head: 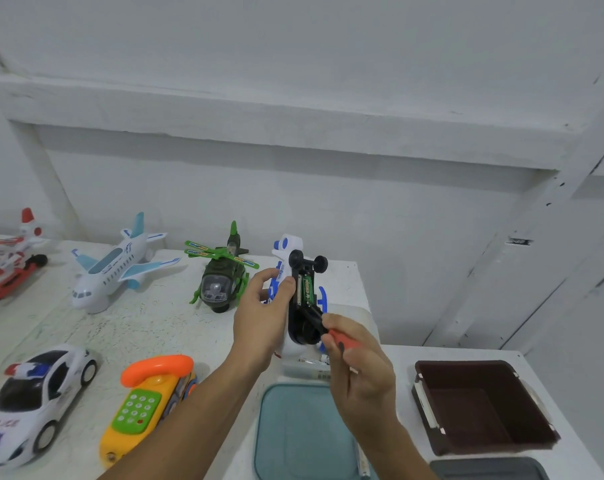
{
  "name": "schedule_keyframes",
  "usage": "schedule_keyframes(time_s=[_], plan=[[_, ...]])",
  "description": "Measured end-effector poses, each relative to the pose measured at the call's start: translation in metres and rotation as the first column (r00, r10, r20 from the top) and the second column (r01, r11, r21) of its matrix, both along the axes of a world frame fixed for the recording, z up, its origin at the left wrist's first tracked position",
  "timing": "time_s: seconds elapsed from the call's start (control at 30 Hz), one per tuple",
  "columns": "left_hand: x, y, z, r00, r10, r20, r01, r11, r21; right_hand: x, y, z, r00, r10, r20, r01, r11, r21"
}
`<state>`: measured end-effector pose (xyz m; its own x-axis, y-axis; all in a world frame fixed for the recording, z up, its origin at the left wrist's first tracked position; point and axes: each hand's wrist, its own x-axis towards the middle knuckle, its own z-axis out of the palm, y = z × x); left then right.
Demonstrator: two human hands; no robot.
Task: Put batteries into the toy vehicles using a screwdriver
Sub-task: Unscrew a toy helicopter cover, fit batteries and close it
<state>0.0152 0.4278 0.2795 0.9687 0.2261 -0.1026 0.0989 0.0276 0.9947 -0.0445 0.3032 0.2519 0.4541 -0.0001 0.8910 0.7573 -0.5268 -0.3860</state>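
Head: L hand [259, 317] grips upturned toy [291, 249], R hand [359, 372] pinches screwdriver [340, 337].

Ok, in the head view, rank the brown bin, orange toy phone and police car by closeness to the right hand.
From the right hand:
1. brown bin, close on its right.
2. orange toy phone, left, beyond the left forearm.
3. police car, far left of the table.

Toy helicopter [286, 251]: white-blue, upended, black underside showing, compartment open.
Battery [307, 289]: green, seated inside compartment.
Screwdriver [342, 340]: red handle at helicopter's 5 o'clock, tip against underside.
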Motion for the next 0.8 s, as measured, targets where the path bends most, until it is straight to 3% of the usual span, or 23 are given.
schedule_keyframes(time_s=[0.27,0.5,0.57,0.67,0.73,0.8], plan=[[0.0,0.002,0.002,0.999,-0.003,0.045,0.002,1.0,0.019,-0.007,0.003,0.006,0.981,-0.053,0.187,0.052,0.999,0.006],[-0.005,0.004,-0.003,0.996,-0.036,0.077,0.029,0.996,0.089,-0.012,-0.005,0.014,0.994,-0.114,-0.004,0.112,0.969,0.219],[-0.005,0.004,-0.003,0.996,-0.044,0.077,0.037,0.995,0.088,-0.016,-0.004,0.017,0.99,-0.089,-0.114,0.126,0.916,0.381],[-0.004,0.005,-0.003,0.996,-0.063,0.068,0.056,0.994,0.097,-0.016,-0.004,0.025,0.966,0.055,-0.252,0.13,0.74,0.66],[-0.003,0.006,-0.004,0.996,-0.067,0.063,0.061,0.994,0.09,-0.01,-0.008,0.032,0.938,0.15,-0.312,0.147,0.643,0.752],[-0.003,0.007,-0.005,0.997,-0.06,0.058,0.056,0.996,0.073,0.0,-0.013,0.042,0.921,0.216,-0.325,0.128,0.62,0.774]])
